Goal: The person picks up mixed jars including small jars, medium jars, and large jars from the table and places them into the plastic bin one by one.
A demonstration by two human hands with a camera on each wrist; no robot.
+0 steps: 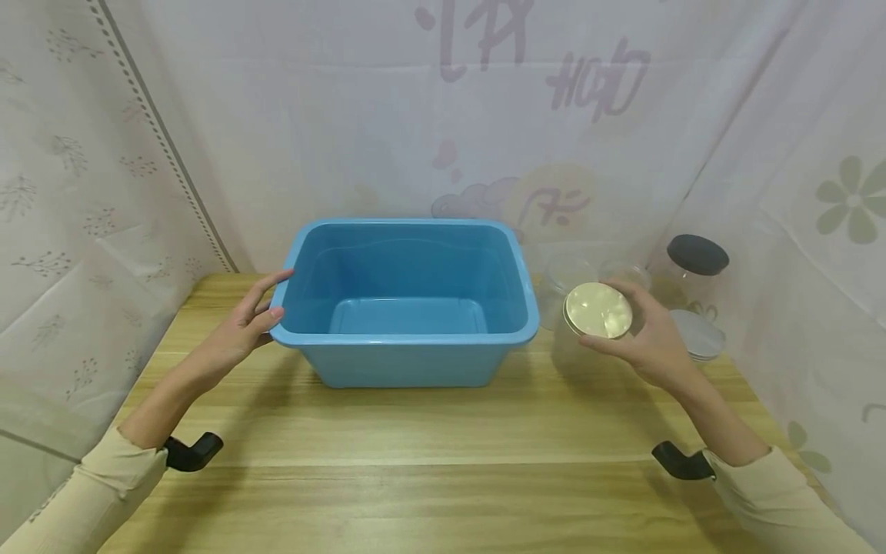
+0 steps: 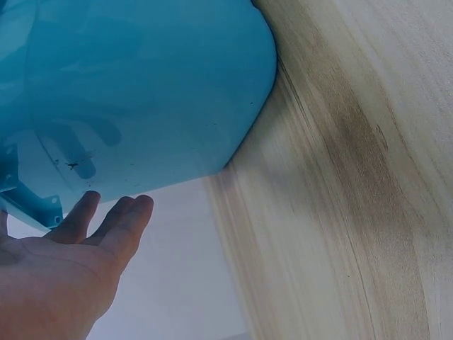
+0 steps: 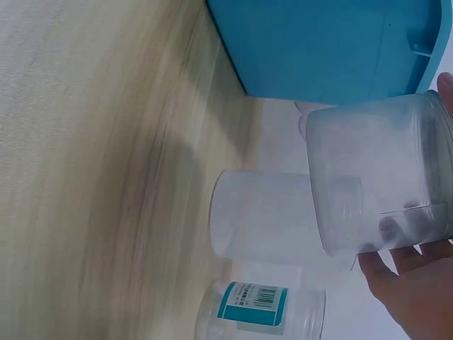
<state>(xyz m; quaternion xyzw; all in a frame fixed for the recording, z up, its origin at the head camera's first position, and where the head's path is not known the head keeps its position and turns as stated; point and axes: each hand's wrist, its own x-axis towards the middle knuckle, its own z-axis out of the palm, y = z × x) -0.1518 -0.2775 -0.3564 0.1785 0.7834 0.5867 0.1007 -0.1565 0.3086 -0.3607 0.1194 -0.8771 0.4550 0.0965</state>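
Note:
A blue plastic tub (image 1: 401,362) stands on the wooden table, its inside bare. At its left rim is my left hand (image 1: 238,329), thumb and index finger right at the edge; in the left wrist view, other fingers (image 2: 117,230) extend fairly straight beside the tub's outer wall. My right hand (image 1: 651,335) grips a clear plastic jar (image 3: 382,170) near its gold lid (image 1: 598,310), to the right of the tub. This jar is held above the table, with fingers and thumb around its upper part.
Behind the held jar are two clear jars, one plain (image 3: 265,216) and one with a teal-edged label (image 3: 253,304). Farther right are a jar with a black lid (image 1: 697,255) and a small stack of whitish discs (image 1: 697,335). Patterned cloth (image 1: 360,108) hangs around the table.

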